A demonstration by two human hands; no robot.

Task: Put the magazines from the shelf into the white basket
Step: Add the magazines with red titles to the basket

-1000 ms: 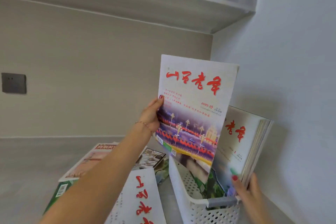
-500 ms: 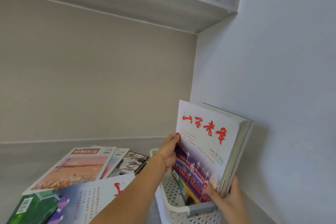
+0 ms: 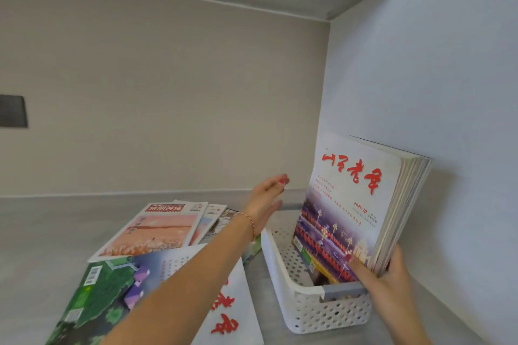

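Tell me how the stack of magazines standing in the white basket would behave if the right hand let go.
The stack of magazines leans toward the wall, so it would probably stay propped there. The right hand grips its lower edge; its fanned pages suggest thin, floppy issues that may sag or slide. The white basket has room left, so toppling leftward seems possible.

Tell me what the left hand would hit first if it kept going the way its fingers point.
Probably nothing nearby: the left hand points up and right, above the white basket, left of the standing magazines. Beyond lies the back wall; depth is unclear.
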